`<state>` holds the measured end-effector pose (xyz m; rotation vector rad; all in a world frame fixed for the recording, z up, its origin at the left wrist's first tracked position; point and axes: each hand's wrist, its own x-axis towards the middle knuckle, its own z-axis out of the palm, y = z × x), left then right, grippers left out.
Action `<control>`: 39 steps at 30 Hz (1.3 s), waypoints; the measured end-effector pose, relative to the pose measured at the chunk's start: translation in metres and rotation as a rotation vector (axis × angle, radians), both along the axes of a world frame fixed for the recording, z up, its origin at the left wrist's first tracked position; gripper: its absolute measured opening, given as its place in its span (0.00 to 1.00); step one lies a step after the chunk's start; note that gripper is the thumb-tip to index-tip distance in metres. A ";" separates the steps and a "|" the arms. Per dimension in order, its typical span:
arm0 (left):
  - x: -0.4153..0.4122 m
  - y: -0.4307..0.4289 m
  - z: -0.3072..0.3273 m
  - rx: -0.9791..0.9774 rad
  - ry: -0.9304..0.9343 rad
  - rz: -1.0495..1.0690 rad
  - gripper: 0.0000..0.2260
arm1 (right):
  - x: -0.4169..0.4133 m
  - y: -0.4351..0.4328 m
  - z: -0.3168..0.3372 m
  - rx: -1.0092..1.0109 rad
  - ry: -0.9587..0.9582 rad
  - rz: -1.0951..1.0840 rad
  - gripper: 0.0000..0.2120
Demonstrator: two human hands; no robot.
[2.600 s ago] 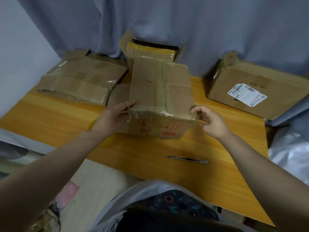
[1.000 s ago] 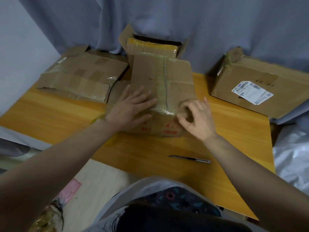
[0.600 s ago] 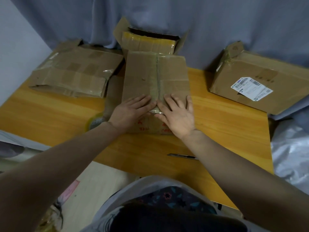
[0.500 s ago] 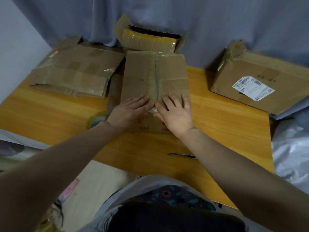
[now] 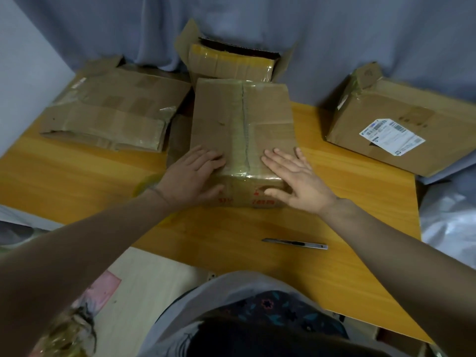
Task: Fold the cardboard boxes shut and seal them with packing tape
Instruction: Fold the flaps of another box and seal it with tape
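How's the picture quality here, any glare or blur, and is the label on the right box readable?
Head view: dim, soft light with faint shadows; mild glare on the tape along the seam of the middle box; the frame's lower-left corner is smeared; the shipping label on the right box is too blurred to read.

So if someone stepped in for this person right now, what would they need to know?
Both hands are open: left hand and right hand press flat on the middle box, either side of its taped seam. That box is folded shut. Left to do: the back box stands open. What looks like the tape roll is by the left wrist; a knife lies on the table.
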<state>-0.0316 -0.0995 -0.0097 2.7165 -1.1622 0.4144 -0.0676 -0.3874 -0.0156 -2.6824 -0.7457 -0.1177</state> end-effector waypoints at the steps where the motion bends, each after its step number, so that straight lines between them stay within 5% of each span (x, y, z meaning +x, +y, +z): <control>1: 0.000 -0.013 0.005 -0.029 -0.023 0.015 0.26 | -0.002 0.004 0.000 0.039 0.016 -0.057 0.34; 8: 0.004 -0.048 -0.004 0.104 -0.062 -0.074 0.21 | -0.002 0.020 -0.012 0.124 -0.125 -0.133 0.24; 14: 0.017 -0.013 -0.001 0.167 -0.078 -0.173 0.24 | -0.004 -0.006 -0.014 0.094 -0.190 0.020 0.21; 28: 0.005 0.034 -0.010 -0.013 0.024 -0.001 0.26 | -0.010 -0.005 -0.006 0.167 -0.157 -0.053 0.19; 34: 0.002 -0.023 0.002 -0.013 -0.119 -0.055 0.22 | -0.002 0.035 0.017 -0.129 -0.180 -0.268 0.31; 39: 0.010 -0.032 -0.008 -0.046 -0.125 -0.090 0.16 | 0.003 0.041 0.011 -0.189 -0.221 -0.270 0.27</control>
